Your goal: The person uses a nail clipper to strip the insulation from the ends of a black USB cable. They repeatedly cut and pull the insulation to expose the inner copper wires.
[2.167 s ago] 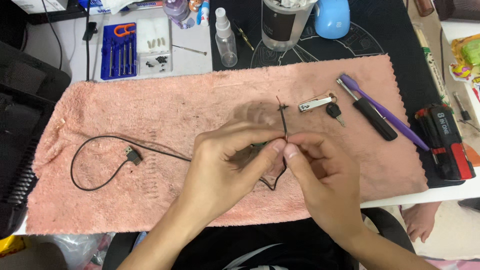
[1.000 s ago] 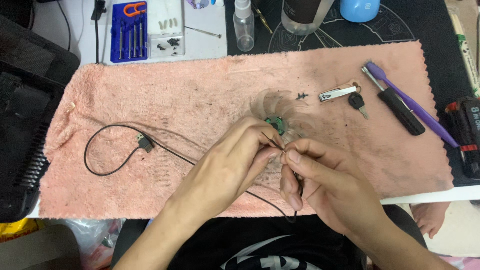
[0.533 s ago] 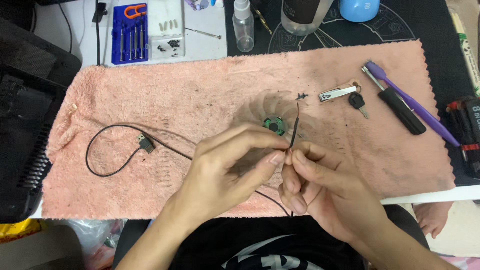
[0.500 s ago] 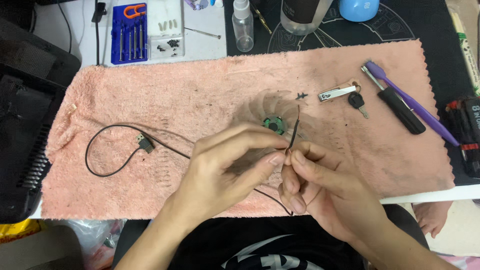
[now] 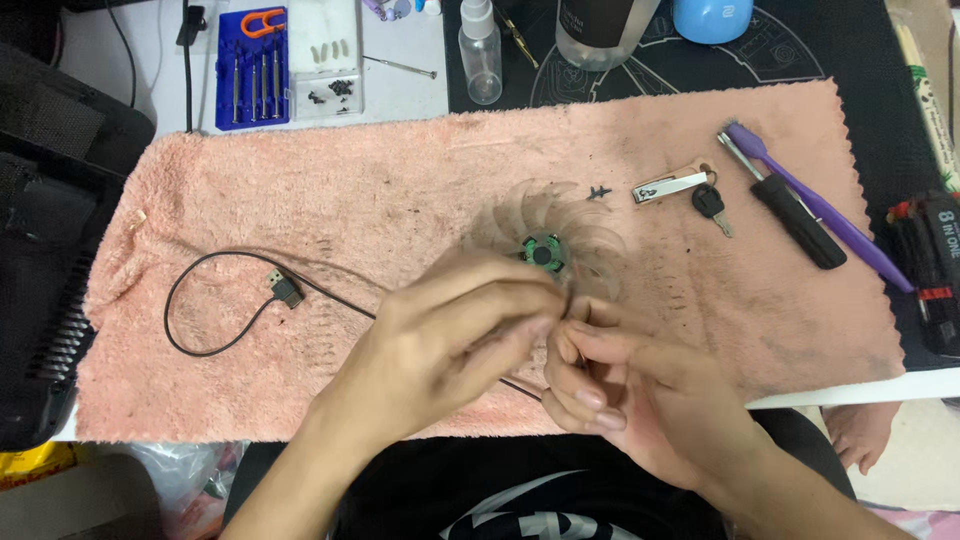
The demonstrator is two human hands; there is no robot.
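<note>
The left hand (image 5: 455,335) and right hand (image 5: 640,395) now press fingertip to fingertip, blurred, pinching the thin black cable (image 5: 330,297) between them. Half a second ago its stiff end stood up over the fan (image 5: 545,235); now that end is folded into the fingers, so the twisting looks under way. The clear, ribbed plastic fan lies just beyond the hands on the fuzzy pink towel (image 5: 300,180); the cable's plug (image 5: 286,290) rests well left of the fan, metal clippers (image 5: 668,186) just right of it.

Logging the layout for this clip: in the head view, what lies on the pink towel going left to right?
USB plug on its black cable → clear fan blade wheel → nail clipper → small key → black-handled screwdriver → purple brush.
</note>
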